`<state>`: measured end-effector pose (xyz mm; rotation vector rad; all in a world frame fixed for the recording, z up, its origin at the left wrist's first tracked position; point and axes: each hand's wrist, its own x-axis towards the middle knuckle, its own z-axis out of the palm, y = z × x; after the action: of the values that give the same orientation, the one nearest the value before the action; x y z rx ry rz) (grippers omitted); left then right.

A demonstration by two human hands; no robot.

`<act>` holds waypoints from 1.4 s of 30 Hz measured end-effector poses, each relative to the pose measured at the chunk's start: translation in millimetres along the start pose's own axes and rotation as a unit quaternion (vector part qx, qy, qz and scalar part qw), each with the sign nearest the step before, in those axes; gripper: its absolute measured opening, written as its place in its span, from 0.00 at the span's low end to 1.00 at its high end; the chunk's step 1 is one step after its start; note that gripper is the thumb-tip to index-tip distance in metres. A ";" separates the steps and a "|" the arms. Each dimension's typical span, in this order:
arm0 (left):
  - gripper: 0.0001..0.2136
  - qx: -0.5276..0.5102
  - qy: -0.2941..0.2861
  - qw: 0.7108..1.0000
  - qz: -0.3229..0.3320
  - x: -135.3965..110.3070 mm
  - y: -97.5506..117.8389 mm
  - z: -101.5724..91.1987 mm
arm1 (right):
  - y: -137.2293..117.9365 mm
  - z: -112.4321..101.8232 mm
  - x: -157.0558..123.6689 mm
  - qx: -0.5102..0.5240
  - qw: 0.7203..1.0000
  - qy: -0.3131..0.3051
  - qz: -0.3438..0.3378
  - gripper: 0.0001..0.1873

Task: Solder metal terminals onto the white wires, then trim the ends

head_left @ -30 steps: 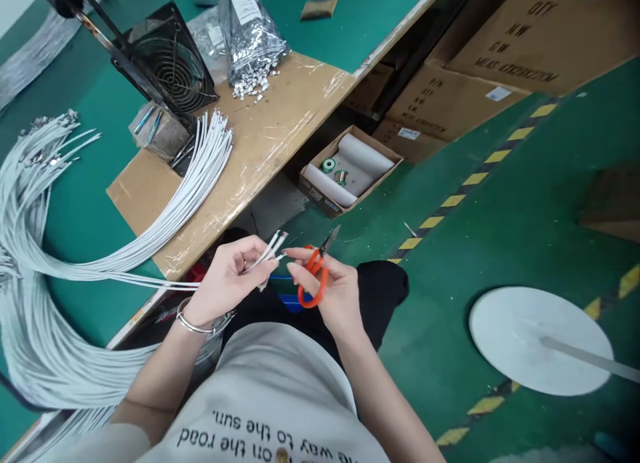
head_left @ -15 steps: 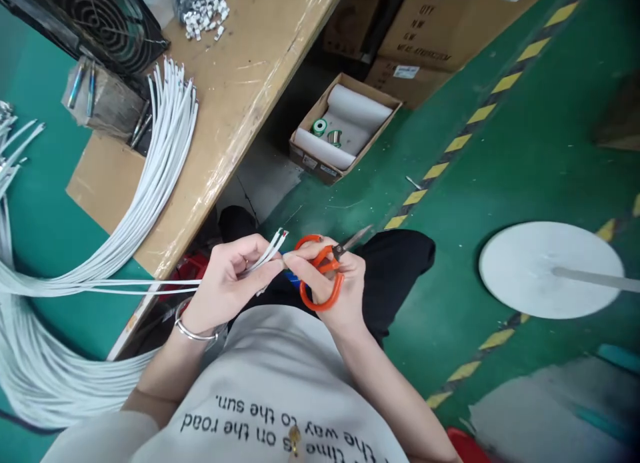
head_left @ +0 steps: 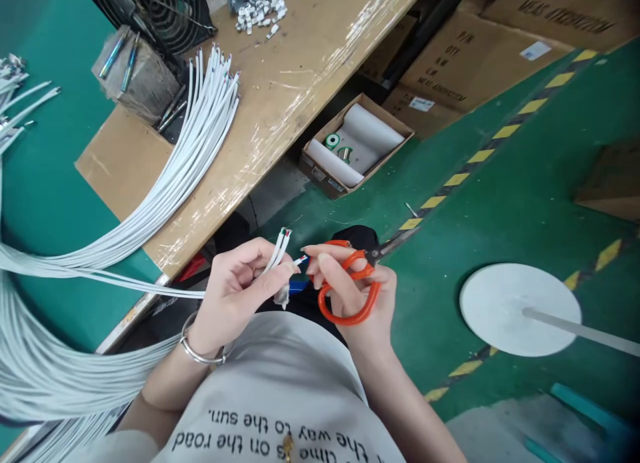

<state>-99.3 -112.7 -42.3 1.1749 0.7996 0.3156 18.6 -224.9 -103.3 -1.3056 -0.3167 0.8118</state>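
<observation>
My left hand (head_left: pixel 245 283) is closed around a few white cables (head_left: pixel 278 251), pinching one between thumb and finger. Coloured inner wires show at the cut ends, and one end points right toward my other hand. A pale wrapped scrap hangs below the left fingertips. My right hand (head_left: pixel 357 283) has orange-handled scissors (head_left: pixel 371 296) looped over its fingers, blades pointing away to the upper right. The right thumb and fingertip are close to the stripped cable end, slightly apart from the left fingers. The held cables run left to a large bundle of white cables (head_left: pixel 165 190) on the table.
A cardboard-covered table (head_left: pixel 280 96) holds a black fan (head_left: pixel 173 13), a wrapped block (head_left: pixel 145 83) with pens on it, and small white connectors (head_left: pixel 260 10). An open box (head_left: pixel 357 146) with solder spools is on the floor. A white round stool base (head_left: pixel 520 310) stands right.
My right hand with the scissors has moved right, away from the left hand, and a cable end with coloured wires now shows between them. The view has shifted slightly.
</observation>
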 end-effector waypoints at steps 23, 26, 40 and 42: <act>0.07 0.090 0.022 0.995 0.029 7.1 -12.9 -4.0 | -5.3 -18.2 5.9 -0.093 0.995 -0.036 -0.013 0.04; 0.05 0.068 0.031 0.997 0.009 6.9 -14.2 -3.0 | -6.2 -28.8 7.3 -0.112 0.994 -0.010 -0.007 0.06; 0.08 0.024 0.078 0.996 -0.021 11.5 -10.9 2.3 | 2.1 -40.4 14.6 -0.061 0.997 0.047 0.009 0.13; 0.07 0.028 0.068 0.997 -0.022 10.9 -9.5 2.6 | 1.7 -36.4 15.3 -0.048 0.998 0.035 0.019 0.08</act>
<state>-91.6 -111.5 -54.8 1.1965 0.9570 0.3399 51.5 -240.9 -118.2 -1.4302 -0.2782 0.7882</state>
